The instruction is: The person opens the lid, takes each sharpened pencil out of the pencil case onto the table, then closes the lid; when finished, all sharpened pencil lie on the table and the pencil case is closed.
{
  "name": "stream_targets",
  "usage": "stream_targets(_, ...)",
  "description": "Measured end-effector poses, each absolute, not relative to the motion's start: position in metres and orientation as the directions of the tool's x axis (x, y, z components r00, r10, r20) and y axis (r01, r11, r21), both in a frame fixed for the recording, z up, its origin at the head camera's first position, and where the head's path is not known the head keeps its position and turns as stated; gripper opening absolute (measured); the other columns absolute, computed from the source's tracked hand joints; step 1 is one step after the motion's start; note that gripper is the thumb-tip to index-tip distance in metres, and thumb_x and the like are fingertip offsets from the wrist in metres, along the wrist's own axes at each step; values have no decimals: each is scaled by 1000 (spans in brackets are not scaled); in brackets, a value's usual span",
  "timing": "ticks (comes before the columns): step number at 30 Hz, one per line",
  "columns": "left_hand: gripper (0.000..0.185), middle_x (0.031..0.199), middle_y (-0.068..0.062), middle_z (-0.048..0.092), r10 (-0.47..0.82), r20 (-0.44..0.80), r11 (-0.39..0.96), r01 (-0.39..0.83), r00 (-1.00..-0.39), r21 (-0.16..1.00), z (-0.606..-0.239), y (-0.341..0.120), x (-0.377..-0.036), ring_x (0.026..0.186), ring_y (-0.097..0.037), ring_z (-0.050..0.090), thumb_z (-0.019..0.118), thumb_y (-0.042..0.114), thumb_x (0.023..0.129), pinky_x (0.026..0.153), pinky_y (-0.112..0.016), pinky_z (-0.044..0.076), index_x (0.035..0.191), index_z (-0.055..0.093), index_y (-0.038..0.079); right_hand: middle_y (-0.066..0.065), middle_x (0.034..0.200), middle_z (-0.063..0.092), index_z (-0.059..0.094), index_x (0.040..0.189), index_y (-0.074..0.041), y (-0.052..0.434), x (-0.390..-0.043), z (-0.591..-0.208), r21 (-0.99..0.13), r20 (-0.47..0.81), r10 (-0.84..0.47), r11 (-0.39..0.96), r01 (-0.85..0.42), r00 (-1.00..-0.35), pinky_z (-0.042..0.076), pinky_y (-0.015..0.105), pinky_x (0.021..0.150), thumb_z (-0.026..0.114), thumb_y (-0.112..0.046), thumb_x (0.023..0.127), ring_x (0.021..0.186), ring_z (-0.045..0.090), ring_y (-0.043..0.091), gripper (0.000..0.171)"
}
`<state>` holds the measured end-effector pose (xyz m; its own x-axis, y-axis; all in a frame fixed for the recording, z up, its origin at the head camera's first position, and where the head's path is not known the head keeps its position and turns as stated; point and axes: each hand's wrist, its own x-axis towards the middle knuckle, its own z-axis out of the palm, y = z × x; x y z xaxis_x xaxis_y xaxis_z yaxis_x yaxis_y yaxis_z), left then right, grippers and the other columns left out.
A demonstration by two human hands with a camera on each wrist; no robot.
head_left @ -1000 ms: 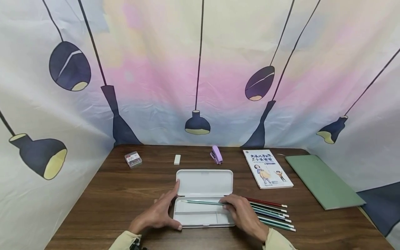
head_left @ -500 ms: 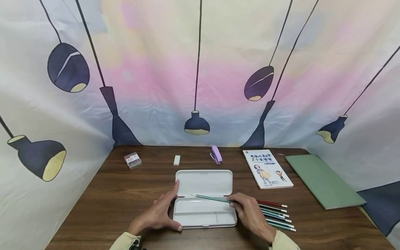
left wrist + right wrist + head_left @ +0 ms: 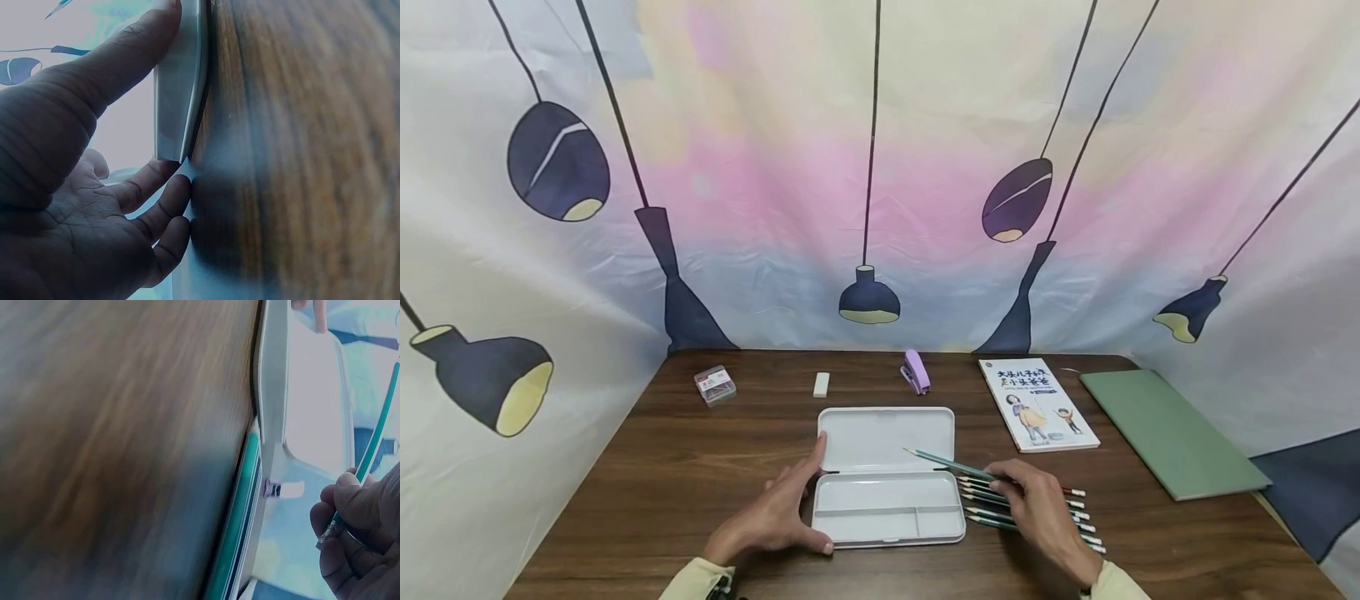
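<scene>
A white pencil case (image 3: 867, 527) lies with its lid (image 3: 886, 438) folded back, its compartments bare. My left hand (image 3: 775, 518) spans the case's left side, thumb at the front corner and index finger along the lid's edge. In the left wrist view the thumb (image 3: 125, 56) lies straight against the case wall. My right hand (image 3: 1037, 508) pinches a green pencil (image 3: 951, 463) near its end, with the point reaching left over the lid. In the right wrist view, the metal band of this pencil (image 3: 379, 431) shows between thumb and fingers. Below that hand, several loose pencils (image 3: 992, 523) lie side by side.
Along the back of the brown table (image 3: 700, 467) are a small clear box (image 3: 715, 386), a white eraser (image 3: 822, 384) and a purple stapler (image 3: 915, 372). A picture book (image 3: 1037, 406) and a green folder (image 3: 1172, 435) lie to the right. A printed curtain hangs behind.
My right hand has moved right, lifting the pencil from over the case's long compartment; it now slants across the hinge side above the loose pencils. My left hand stays at the case.
</scene>
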<state>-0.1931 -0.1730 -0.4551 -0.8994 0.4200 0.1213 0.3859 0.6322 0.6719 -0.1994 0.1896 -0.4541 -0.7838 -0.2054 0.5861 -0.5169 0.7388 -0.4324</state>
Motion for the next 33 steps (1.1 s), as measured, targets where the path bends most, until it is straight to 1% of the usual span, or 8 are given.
stream_targets(4, 132, 130, -15, 44, 422, 123, 632, 388, -898, 670, -454, -173, -193, 119, -39, 34, 85, 46, 49, 86, -69, 18, 147, 4, 14, -10, 82, 63, 68, 83, -16, 204, -195, -456, -400, 593, -196, 770, -497, -781, 48, 26, 62, 74, 7, 67, 74, 59, 3, 29)
stream_targets(6, 132, 131, -15, 43, 421, 123, 633, 388, -899, 669, -454, -172, -193, 120, -38, 34, 85, 46, 48, 86, -69, 18, 148, 4, 15, -10, 82, 63, 68, 82, -16, 213, -192, -456, -395, 575, -186, 790, -469, -797, 48, 26, 61, 74, 7, 68, 73, 58, 3, 28)
stream_targets(10, 132, 131, -15, 44, 424, 120, 640, 390, -898, 662, -455, -171, -192, 120, -38, 33, 84, 48, 48, 87, -68, 19, 147, 3, 14, -9, 82, 63, 68, 83, -17, 231, -183, -457, -401, 502, -136, 838, -369, -854, 48, 28, 61, 74, 5, 69, 73, 60, 7, 26)
stream_targets(13, 132, 131, -15, 44, 426, 118, 639, 391, -897, 662, -455, -172, -191, 121, -39, 33, 84, 47, 48, 88, -68, 19, 147, 3, 14, -7, 84, 64, 69, 85, -16, 241, -177, -459, -425, 404, -92, 862, -276, -910, 48, 30, 63, 73, 2, 72, 75, 61, 12, 23)
stream_targets(16, 132, 129, -15, 45, 425, 123, 634, 392, -897, 667, -455, -172, -191, 119, -39, 34, 85, 46, 48, 87, -68, 19, 147, 4, 13, -5, 85, 65, 68, 86, -16, 247, -173, -458, -434, 330, -67, 875, -214, -942, 49, 33, 66, 71, -1, 74, 78, 62, 16, 20)
stream_targets(21, 131, 129, -15, 45, 419, 125, 637, 389, -899, 666, -455, -173, -191, 120, -40, 34, 84, 47, 49, 86, -69, 18, 147, 4, 11, -4, 85, 64, 68, 82, -19, 256, -167, -452, -410, 234, -62, 899, -156, -970, 49, 39, 69, 73, -2, 71, 81, 62, 20, 20)
stream_targets(27, 132, 128, -14, 46, 418, 116, 639, 382, -901, 667, -456, -172, -189, 119, -39, 34, 84, 49, 49, 86, -69, 19, 147, 3, 13, -7, 76, 59, 66, 73, -20, 266, -161, -449, -372, 69, -62, 925, -83, -996, 46, 37, 62, 78, -7, 66, 70, 57, 14, 19)
stream_targets(33, 132, 127, -13, 47, 416, 108, 644, 377, -903, 666, -454, -173, -190, 120, -43, 32, 83, 49, 49, 86, -72, 16, 147, 1, 16, -9, 76, 54, 66, 72, -21, 271, -159, -452, -324, 33, -71, 943, -78, -997, 46, 39, 61, 80, -13, 64, 69, 56, 14, 18)
